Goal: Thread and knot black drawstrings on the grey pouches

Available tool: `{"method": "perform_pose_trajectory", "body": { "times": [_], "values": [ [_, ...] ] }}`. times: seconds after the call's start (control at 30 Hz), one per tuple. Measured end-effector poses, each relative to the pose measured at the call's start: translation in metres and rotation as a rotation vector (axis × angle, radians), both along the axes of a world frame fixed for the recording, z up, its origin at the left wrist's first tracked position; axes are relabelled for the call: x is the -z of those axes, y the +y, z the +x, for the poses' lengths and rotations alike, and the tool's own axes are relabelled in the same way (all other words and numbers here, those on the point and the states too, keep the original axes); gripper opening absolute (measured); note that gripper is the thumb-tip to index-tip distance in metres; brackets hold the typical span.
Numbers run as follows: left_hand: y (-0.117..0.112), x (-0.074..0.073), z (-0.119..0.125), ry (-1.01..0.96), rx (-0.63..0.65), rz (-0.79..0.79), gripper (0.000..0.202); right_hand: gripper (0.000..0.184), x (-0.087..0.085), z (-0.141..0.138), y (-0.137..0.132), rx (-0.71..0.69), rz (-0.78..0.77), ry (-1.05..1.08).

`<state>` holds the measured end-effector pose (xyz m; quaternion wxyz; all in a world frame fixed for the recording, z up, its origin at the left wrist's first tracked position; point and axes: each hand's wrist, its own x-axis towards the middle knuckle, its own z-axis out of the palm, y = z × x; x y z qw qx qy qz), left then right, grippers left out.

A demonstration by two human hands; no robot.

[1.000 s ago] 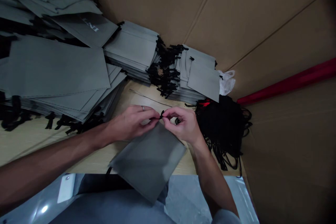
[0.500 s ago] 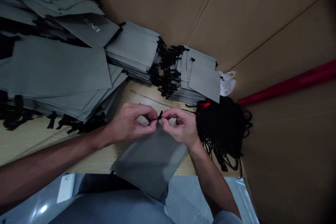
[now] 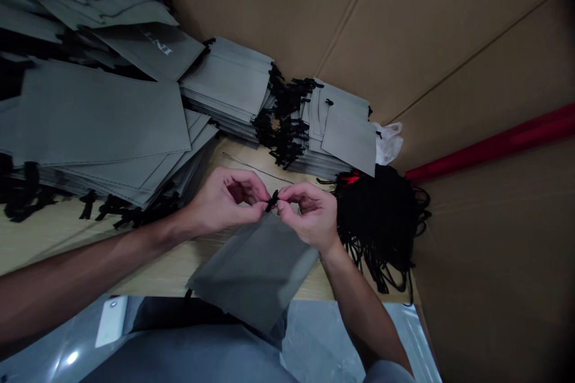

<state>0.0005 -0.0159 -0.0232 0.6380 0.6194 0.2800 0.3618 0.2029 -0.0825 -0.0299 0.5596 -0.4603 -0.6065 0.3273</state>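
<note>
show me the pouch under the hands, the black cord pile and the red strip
Gray pouch (image 3: 258, 272), head view: middle of its visible face
Black cord pile (image 3: 380, 221), head view: middle of the heap
Red strip (image 3: 489, 148), head view: mid-length

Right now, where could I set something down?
Bare wood shows front left, between the left grey stack and the left forearm. A smaller patch lies beyond the left hand, crossed by a thin strand. It's crowded at the back grey stacks and the black cord pile.

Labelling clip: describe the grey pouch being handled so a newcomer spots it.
Over the pale tabletop, find the left hand and right hand nearly touching. Below them, one grey pouch overhangs the near edge. Unlike the stacked pouches, it lies singly, black cord pinched between both hands.
</note>
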Motion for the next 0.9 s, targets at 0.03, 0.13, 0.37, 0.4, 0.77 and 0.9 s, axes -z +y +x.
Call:
{"method": "perform_pose_trajectory", "body": {
  "times": [0.03,0.13,0.37,0.4,0.77,0.9],
  "values": [
    [0.000,0.000,0.000,-0.004,0.013,-0.001,0.013,0.008,-0.001,-0.001,0.000,-0.003,-0.016,0.010],
    [0.002,0.003,-0.001,-0.005,0.046,0.008,0.013,0.009,0.000,-0.001,0.001,-0.006,-0.048,0.014],
    [0.009,0.012,0.003,0.120,0.243,-0.063,0.031,0.009,0.004,0.012,0.005,0.112,0.083,-0.162],
    [0.009,0.013,0.003,0.157,0.277,-0.051,0.037,0.010,0.003,0.015,0.006,0.111,0.088,-0.195],
    [0.002,0.003,0.000,0.303,0.330,0.191,0.042,0.019,-0.007,0.031,0.007,-0.305,-0.192,-0.117],
    [0.002,0.002,-0.003,0.323,0.364,0.209,0.043,0.013,-0.008,0.033,0.008,-0.316,-0.199,-0.057]
  ]
}}
